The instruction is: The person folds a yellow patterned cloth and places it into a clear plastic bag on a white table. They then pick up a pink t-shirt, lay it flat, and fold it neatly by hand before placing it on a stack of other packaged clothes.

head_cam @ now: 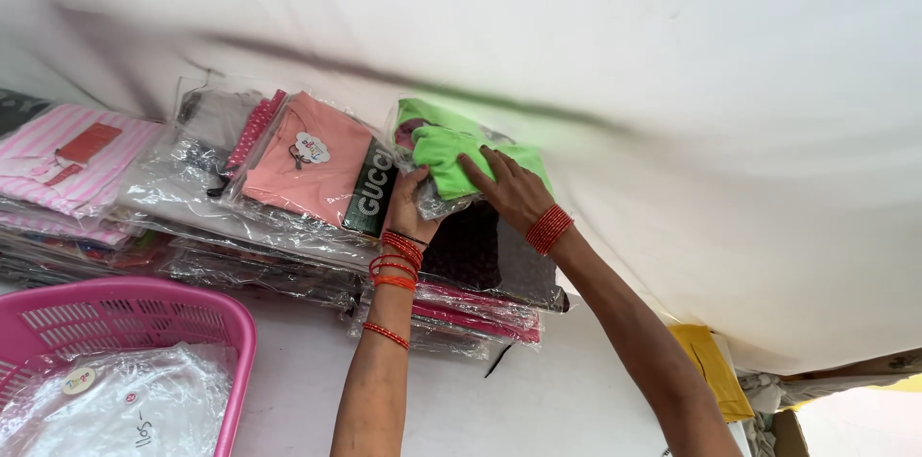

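Green garment pkt [451, 157], in clear plastic, sits atop rt-most stack [471, 308], against white cloth backdrop [672, 83]. Right hand [509, 190]: palm down, fingers flat on pkt, pressing. Left hand [411, 207]: arm extended, fingers curled on pkt's near-left edge. Pink basket [235, 361] at lower left.

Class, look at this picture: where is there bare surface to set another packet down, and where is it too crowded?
Bare white surface lies between the pink basket and the left hand's forearm, and again below the dark packet stack toward the yellow cloth. The row of wrapped garments, from the striped pile to the green packet under the right hand, is crowded.
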